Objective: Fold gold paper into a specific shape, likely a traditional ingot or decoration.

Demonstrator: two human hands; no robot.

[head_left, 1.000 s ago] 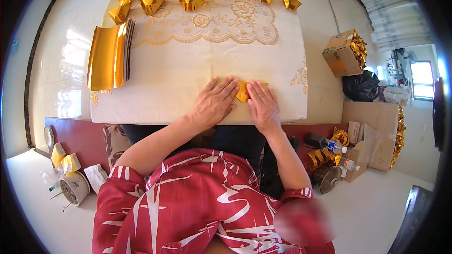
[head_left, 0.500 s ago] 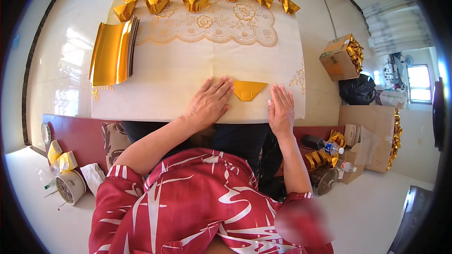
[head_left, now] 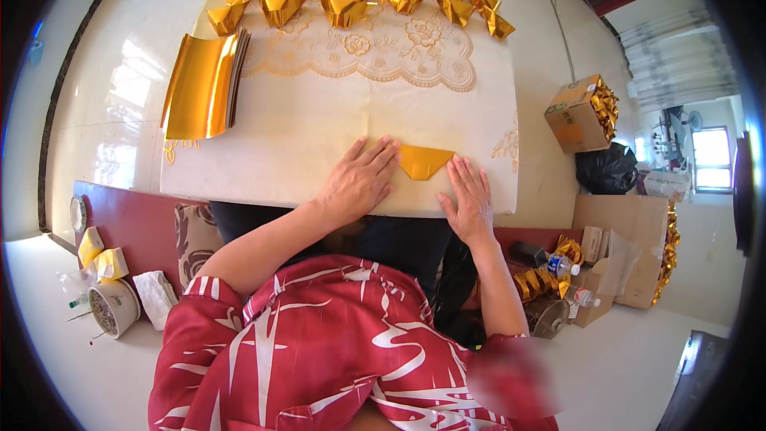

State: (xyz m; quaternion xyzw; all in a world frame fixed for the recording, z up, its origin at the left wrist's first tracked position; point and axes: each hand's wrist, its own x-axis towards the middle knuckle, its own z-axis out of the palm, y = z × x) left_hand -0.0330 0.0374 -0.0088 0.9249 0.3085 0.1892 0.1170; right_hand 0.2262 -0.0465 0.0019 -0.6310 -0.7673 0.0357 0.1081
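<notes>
A folded piece of gold foil paper [head_left: 426, 161], shaped like a trapezoid with its narrow side toward me, lies flat near the front of the table. My left hand [head_left: 361, 175] rests flat on the cloth, its fingertips at the paper's left corner. On the other side, my right hand [head_left: 469, 198] has its fingers stretched out, the fingertips touching or just beside the right corner. Neither hand grips anything. Farther back stand rows of folded gold paper ingots [head_left: 345, 12], and a stack of gold foil sheets [head_left: 199, 88] lies at the left edge.
An embroidered tablecloth [head_left: 303, 120] covers the table. To the right are a cardboard box of gold ingots [head_left: 576, 116], a black plastic bag [head_left: 605, 169] and a larger carton [head_left: 622, 239]. Plastic bottles [head_left: 562, 265] stand by the bench. At left is a white bucket [head_left: 116, 308].
My right hand has moved in leftward to the folded paper's right corner. The paper's front edge looks slightly different, its small flap no longer showing. My left hand stays beside it.
</notes>
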